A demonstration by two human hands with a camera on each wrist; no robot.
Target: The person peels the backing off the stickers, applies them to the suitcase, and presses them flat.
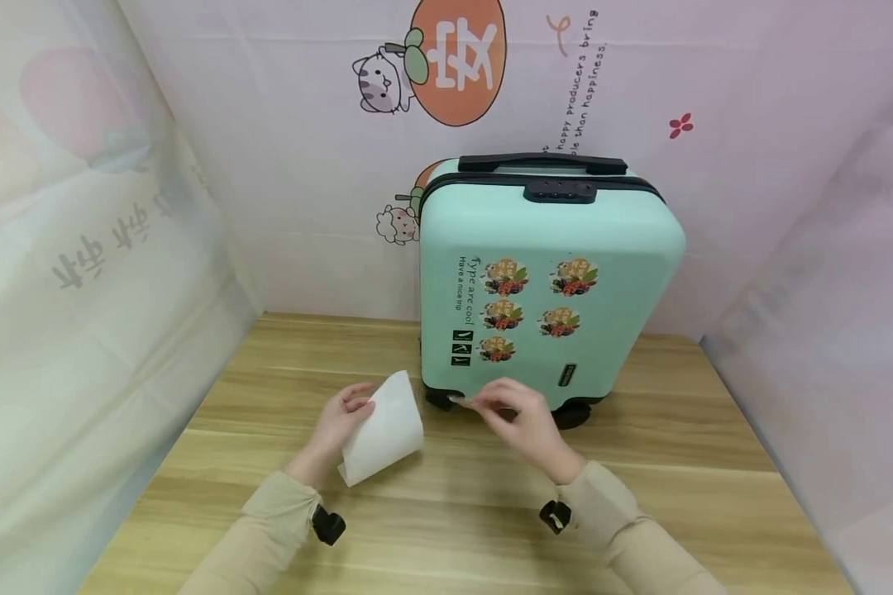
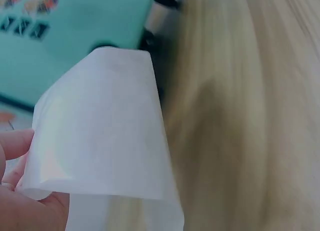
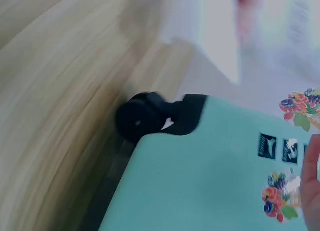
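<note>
My left hand holds a curled white sheet between thumb and fingers, above the wooden table left of the suitcase. In the left wrist view the sheet bends over, its plain side showing. My right hand pinches a small thin fruit sticker, seen nearly edge-on in the head view, in front of the suitcase's lower left corner. The mint-green suitcase stands upright. Several round fruit stickers are on its front in two columns, beside printed black lettering.
The suitcase has a black top handle, a combination lock and black wheels. It stands at the back of the wooden table, close to a printed cloth backdrop. Cloth also hangs at both sides.
</note>
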